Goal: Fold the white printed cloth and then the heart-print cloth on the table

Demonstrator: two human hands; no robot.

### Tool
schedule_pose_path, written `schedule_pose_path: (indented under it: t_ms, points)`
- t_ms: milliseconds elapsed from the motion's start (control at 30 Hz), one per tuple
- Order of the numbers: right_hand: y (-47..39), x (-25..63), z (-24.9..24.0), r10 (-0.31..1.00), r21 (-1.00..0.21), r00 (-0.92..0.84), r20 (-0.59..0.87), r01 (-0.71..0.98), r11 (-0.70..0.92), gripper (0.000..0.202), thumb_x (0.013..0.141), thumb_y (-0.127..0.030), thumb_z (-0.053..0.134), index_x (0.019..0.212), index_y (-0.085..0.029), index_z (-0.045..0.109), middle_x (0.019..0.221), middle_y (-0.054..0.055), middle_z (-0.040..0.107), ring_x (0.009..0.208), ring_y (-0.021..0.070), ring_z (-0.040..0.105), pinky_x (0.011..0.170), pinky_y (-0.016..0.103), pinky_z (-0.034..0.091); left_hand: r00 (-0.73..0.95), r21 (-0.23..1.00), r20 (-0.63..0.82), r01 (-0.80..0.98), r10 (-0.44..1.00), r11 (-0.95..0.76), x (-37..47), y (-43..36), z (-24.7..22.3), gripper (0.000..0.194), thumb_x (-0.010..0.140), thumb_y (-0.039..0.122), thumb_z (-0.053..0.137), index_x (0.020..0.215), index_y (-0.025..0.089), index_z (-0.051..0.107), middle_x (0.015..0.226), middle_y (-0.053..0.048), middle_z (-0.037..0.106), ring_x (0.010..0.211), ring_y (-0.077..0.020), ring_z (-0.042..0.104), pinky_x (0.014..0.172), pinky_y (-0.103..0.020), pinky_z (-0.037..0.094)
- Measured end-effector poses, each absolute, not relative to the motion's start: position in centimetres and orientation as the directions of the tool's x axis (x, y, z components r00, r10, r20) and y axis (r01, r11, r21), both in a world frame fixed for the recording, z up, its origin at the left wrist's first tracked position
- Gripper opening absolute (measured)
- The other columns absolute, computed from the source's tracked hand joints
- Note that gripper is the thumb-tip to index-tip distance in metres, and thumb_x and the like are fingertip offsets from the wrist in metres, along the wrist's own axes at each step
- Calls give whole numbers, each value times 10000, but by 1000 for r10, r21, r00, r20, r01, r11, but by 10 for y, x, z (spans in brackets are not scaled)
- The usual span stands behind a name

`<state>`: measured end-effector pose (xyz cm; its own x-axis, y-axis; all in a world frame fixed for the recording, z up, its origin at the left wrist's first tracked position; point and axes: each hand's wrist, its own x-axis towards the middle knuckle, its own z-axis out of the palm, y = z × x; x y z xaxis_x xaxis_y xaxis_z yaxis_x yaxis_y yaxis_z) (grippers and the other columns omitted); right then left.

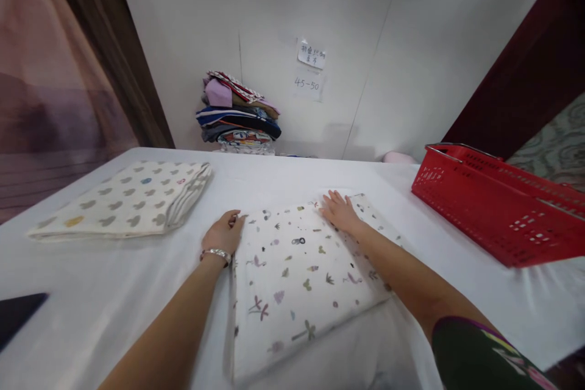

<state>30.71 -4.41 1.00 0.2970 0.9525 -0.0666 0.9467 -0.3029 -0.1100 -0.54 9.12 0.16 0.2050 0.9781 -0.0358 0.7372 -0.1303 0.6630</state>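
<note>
A white cloth [292, 280] printed with small palm trees, birds and leaves lies folded in a flat rectangle before me. At its far left corner, my left hand [223, 234] pinches the edge between thumb and fingers; a silvery bracelet sits on the wrist. My right hand [339, 212] rests flat near the far edge, its fingers spread over the fabric. Off to the left lies a second folded cloth [132, 201], thick and cream, with grey mouse-head shapes. It touches neither hand.
Both cloths lie on a white-covered table [256, 177]. A red plastic basket [498, 207] stands at the right. Behind the table's far edge rises a stack of folded textiles [240, 113]. A dark flat object [21, 314] lies at the left front. Paper notes [311, 55] hang on the wall.
</note>
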Motion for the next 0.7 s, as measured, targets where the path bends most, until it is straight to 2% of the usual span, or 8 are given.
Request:
schedule_pose_path:
  t_ms: [100,200,300,400,500,600,700]
  points:
    - [-49,329,0,903,-104,408,-133,900,-423,746,857,-659,115,1459,-222,168,1527,27,54,1393,240,-7,1095,495,18,217,665,-33,734,976,-141,-6,91,2,373,822,466,455,1125,283,571,1042,-17,668,936,-205,611,776,-301,454]
    - [-49,338,-3,900,-154,413,-141,888,-432,732,855,-660,149,1456,-242,178,1527,16,67,1393,240,16,1097,495,44,218,665,-20,732,976,-149,-6,90,2,364,819,469,460,1110,285,577,1031,-10,670,931,-201,611,768,-294,451]
    - [-54,342,0,899,-187,428,-88,880,-437,697,873,-622,158,1452,-234,195,1527,33,78,1393,233,34,1100,483,69,211,666,-16,731,977,-147,-6,88,2,361,817,469,460,1101,282,580,1020,-10,672,916,-198,614,760,-290,450]
    - [-65,353,-1,857,-147,515,-6,848,-510,662,892,-573,166,1441,-210,226,1526,60,86,1392,237,29,1091,505,84,207,673,-16,726,978,-143,-6,87,3,345,815,471,462,1077,285,589,1011,-3,675,901,-194,618,744,-284,452]
    - [-73,368,-6,807,-94,589,-42,802,-590,647,891,-569,185,1431,-217,244,1521,67,120,1388,250,69,1071,533,129,202,670,-16,729,979,-139,-6,86,6,342,809,485,467,1056,288,597,998,-2,680,893,-198,621,736,-287,454]
    - [-75,374,-5,800,-76,594,-88,797,-600,639,889,-570,190,1428,-231,243,1520,56,127,1385,252,89,1059,537,167,199,665,-16,734,980,-138,-6,85,7,346,803,495,472,1048,289,602,998,-4,682,894,-203,621,738,-290,454]
    - [-81,367,3,803,-75,591,-75,800,-596,622,897,-552,172,1417,-223,269,1519,62,132,1385,250,94,1058,542,171,210,665,-16,733,978,-146,-6,86,6,346,804,494,471,1047,286,600,1004,-6,682,898,-203,621,733,-286,454]
